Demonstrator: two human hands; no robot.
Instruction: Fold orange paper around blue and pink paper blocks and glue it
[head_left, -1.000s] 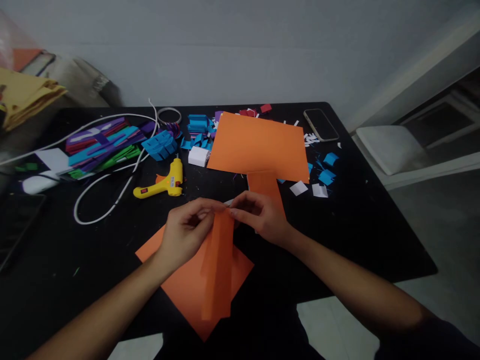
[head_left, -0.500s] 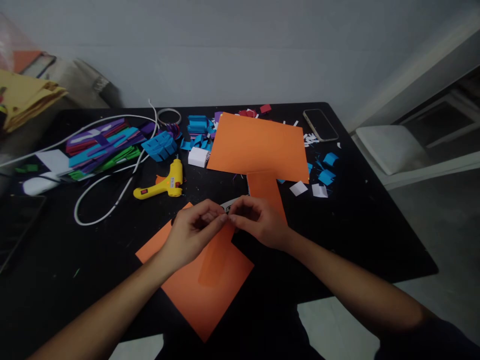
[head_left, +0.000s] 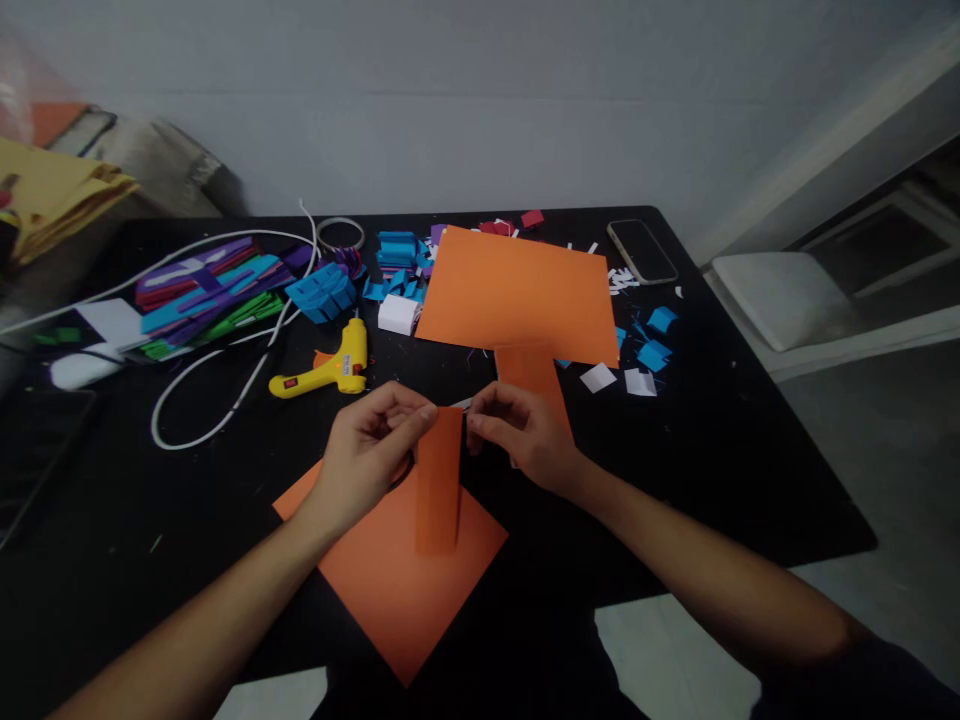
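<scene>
A folded strip of orange paper (head_left: 438, 490) stands upright in front of me, its left top corner pinched between the thumb and fingers of my left hand (head_left: 375, 440). Just right of the strip's top edge is my right hand (head_left: 521, 430), fingers loosely curled and a little apart, with nothing visible in them. A square orange sheet (head_left: 397, 620) lies turned cornerwise on the table below the strip. Part of a pair of scissors, mostly hidden, shows behind my hands.
A yellow glue gun (head_left: 326, 372) lies left of centre near a looped white cable (head_left: 154, 410). Farther back are a large orange sheet (head_left: 525, 290), another orange strip (head_left: 529, 375), bundled coloured paper strips (head_left: 210, 290), blue paper pieces (head_left: 322, 292) and a phone (head_left: 643, 250).
My right hand has come off the strip's top edge and moved slightly right. The strip has turned more upright and flat towards me, still in my left hand.
</scene>
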